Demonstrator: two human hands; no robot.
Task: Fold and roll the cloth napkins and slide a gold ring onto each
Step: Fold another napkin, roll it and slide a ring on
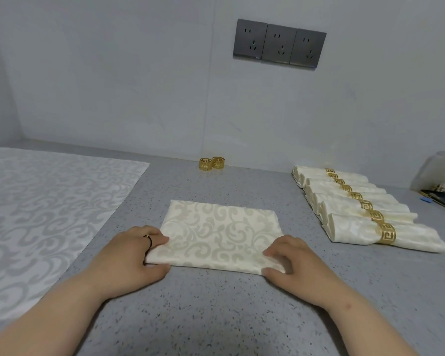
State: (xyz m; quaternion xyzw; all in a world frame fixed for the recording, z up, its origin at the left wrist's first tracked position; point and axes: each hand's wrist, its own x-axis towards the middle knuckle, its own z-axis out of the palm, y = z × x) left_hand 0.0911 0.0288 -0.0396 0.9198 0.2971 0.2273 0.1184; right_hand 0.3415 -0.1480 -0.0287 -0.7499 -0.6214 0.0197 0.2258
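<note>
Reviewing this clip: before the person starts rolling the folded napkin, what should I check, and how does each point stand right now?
1. Near left corner of the folded cream patterned cloth napkin gripped by the left hand: ok.
2. Near right corner pinched by the right hand: ok.
3. Napkin flat on the grey speckled counter, rolling path ahead free: ok.
4. Two loose gold openwork rings standing at the counter's back edge: ok.
5. Row of finished ringed rolls lying apart at right: ok.
6. Inner layers aligned: cannot tell.
</note>
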